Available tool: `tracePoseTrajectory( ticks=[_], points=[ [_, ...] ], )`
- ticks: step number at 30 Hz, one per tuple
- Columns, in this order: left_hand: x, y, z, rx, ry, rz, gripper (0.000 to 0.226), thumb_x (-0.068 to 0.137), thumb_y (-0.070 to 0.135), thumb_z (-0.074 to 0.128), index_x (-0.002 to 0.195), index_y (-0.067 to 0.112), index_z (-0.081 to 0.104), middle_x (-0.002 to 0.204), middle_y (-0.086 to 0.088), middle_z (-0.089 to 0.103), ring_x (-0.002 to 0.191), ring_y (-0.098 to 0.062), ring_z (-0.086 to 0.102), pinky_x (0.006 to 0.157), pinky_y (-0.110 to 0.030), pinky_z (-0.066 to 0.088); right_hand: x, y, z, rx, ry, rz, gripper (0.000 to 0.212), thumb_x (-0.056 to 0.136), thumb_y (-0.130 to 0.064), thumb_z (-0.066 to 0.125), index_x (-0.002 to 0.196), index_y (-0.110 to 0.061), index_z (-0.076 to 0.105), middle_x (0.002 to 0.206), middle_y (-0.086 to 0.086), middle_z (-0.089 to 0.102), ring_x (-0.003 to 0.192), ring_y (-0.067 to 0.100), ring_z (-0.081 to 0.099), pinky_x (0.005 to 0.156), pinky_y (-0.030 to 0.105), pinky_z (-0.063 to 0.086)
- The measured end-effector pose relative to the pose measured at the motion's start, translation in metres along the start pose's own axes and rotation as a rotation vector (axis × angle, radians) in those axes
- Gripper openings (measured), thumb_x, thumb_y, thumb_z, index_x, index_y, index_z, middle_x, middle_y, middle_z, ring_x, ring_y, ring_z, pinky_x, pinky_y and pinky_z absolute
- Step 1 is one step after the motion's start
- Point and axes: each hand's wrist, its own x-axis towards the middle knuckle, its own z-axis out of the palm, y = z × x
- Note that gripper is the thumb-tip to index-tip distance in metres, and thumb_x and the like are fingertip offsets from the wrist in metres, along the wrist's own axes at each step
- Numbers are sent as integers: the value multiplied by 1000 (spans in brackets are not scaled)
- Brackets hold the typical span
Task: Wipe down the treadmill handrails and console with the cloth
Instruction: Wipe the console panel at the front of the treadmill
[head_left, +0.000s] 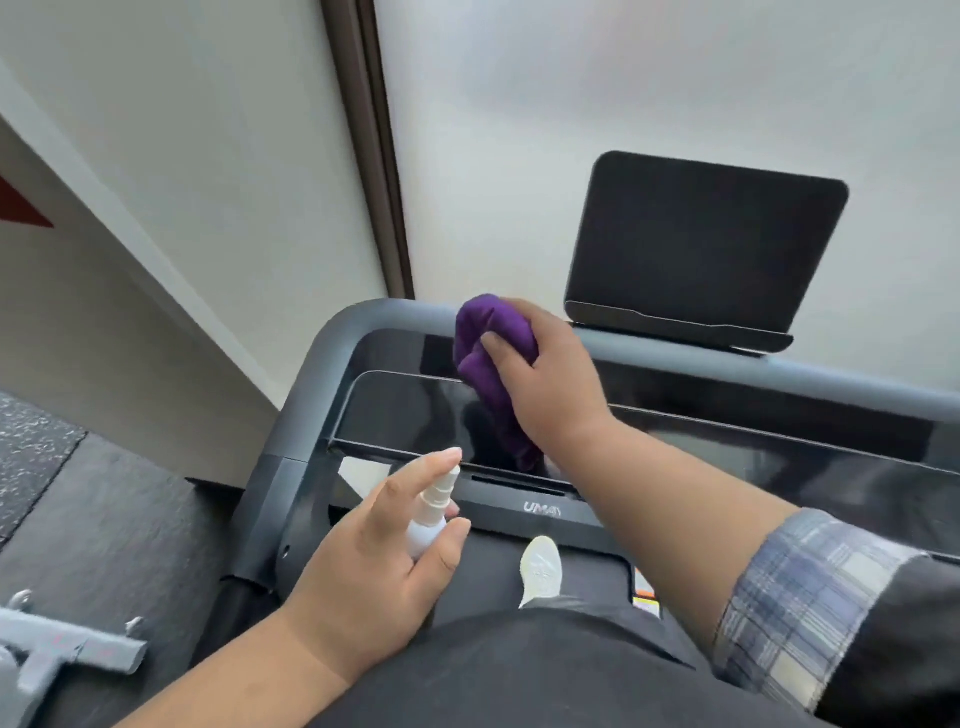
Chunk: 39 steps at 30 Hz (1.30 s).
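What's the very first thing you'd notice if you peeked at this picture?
The bright purple cloth jumps out: the right hand grips it bunched up in the middle of the picture, against the front rail and glossy black console of the treadmill. Just below, the left hand holds a small white spray bottle, nozzle up. Above to the right, a dark tablet-like screen stands on the rail.

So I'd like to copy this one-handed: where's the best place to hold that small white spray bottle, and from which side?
Grip the spray bottle round its rounded body from the side, as the left hand does, nozzle tilted up, forefinger on the pump top. The narrow neck offers little to hold.
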Motion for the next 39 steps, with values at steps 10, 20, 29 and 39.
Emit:
tracePoseTrajectory(
  ticks=[10,20,29,39],
  points=[
    [29,11,37,-54,-198,65,52,90,43,53,136,54,32,97,22,59,80,1,59,76,-11,43,-44,60,-69,-3,223,94,34,97,-34,54,130,-33,58,124,-9,63,118,6,56,105,32,44],
    [40,32,58,-22,-266,12,52,90,38,55,135,51,32,101,35,51,92,2,59,83,-15,46,-24,91,-51,-472,-105,20,67,91,-62,33,149,-31,40,150,0,44,137,24,35,115,40,27],
    [4,12,23,14,-128,-120,52,90,35,57,136,47,35,108,37,52,90,6,59,81,-7,42,-10,86,31,-970,-517,-85,90,87,-81,10,159,-30,-5,168,3,-7,153,28,-12,122,53,-2],
    [-38,-10,-15,84,-62,-157,56,89,38,57,135,58,32,112,32,54,93,2,62,82,-14,48,2,41,136,-993,-623,-352,109,84,-78,46,159,-17,-6,167,11,0,153,34,-1,122,55,4]
  ],
)
